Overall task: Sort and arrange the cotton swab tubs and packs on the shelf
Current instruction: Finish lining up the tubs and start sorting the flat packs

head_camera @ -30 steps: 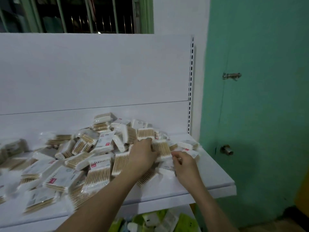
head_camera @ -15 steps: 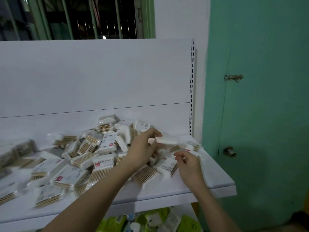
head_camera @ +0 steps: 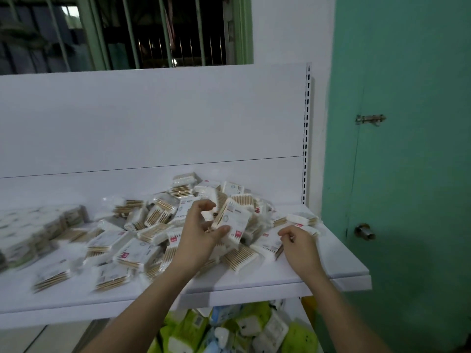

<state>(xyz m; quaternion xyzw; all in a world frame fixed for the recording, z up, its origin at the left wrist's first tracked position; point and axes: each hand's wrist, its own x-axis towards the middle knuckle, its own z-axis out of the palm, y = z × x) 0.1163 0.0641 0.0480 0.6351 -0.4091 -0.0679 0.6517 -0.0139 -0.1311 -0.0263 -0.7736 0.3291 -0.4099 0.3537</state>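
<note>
A loose heap of cotton swab packs (head_camera: 142, 253), clear wrappers with wooden sticks and white labels, covers the white shelf (head_camera: 321, 266). My left hand (head_camera: 198, 238) is over the middle of the heap and holds one cotton swab pack (head_camera: 233, 220) tilted up on edge between thumb and fingers. My right hand (head_camera: 300, 245) rests near the shelf's right end, its fingers curled and pinching the edge of a flat pack (head_camera: 269, 242) that lies on the shelf. Blurred stacked packs or tubs (head_camera: 35, 228) sit at the far left.
The white back panel (head_camera: 153, 118) and a slotted upright (head_camera: 307, 136) close the shelf behind and right. A green door (head_camera: 413, 161) with latch (head_camera: 370, 119) and knob (head_camera: 365, 231) stands to the right. Green and white packs (head_camera: 229, 329) fill the level below. A barred window (head_camera: 153, 31) is above.
My left hand has lifted a pack off the heap and turned it up on edge. My right hand stayed low at the right, gripping a pack's edge. The view tilted upward slightly.
</note>
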